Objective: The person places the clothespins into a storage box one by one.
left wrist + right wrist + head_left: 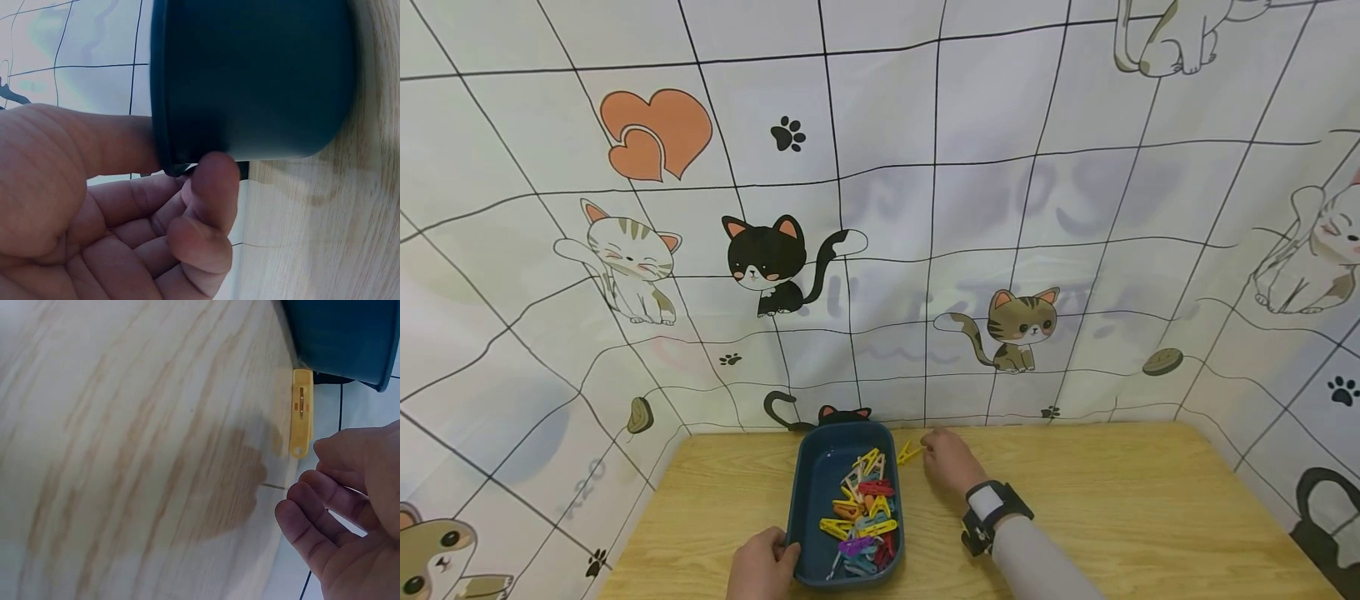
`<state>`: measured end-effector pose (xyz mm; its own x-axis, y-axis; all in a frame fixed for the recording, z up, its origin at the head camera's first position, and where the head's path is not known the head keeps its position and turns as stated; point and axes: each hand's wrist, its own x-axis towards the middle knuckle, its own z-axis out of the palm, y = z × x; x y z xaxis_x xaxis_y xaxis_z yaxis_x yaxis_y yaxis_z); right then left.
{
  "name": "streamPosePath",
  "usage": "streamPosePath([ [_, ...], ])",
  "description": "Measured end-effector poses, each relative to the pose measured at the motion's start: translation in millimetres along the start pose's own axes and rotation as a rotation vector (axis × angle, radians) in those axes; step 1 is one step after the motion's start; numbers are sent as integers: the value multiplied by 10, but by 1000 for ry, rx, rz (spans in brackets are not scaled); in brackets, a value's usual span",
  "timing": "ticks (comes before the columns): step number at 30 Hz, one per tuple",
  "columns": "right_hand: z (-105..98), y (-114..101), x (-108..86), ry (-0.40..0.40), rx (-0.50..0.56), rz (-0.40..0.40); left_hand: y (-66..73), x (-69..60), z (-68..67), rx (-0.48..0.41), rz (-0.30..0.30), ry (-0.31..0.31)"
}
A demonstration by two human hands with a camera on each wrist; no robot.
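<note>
A dark blue plastic bin [808, 500] stands on the wooden table, holding a heap of colourful clothespins [868, 517]. My left hand [763, 565] grips the bin's rim at its near left corner. In the left wrist view the thumb goes over the rim, with curled fingers against the bin wall [262, 81]. Just right of the bin, a yellow clothespin [908, 452] lies on the table. My right hand [953, 462] is beside it, fingers loosely bent. The right wrist view shows a small gap between the thumb tip and the yellow clothespin [301, 412].
The wooden table [1120, 508] ends at a wall covering [887, 292] printed with cats and grid lines. Similar printed sheets stand on the left and right. A dark strapped device [996, 512] sits on my right wrist.
</note>
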<state>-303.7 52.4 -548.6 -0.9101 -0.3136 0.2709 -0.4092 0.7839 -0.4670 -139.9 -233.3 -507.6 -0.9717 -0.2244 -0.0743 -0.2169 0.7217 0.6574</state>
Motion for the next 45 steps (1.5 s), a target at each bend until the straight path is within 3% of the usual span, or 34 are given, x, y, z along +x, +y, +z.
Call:
streamPosePath([
  [15,44,-35,4,-52,-20,-41,-6,18,12,6,-19,-9],
  [27,27,-50,-36,-87,-21,-24,-7,15,5,21,-17,-13],
  [45,-5,-4,-77,-72,55,-18,8,20,6,33,-33,-21],
])
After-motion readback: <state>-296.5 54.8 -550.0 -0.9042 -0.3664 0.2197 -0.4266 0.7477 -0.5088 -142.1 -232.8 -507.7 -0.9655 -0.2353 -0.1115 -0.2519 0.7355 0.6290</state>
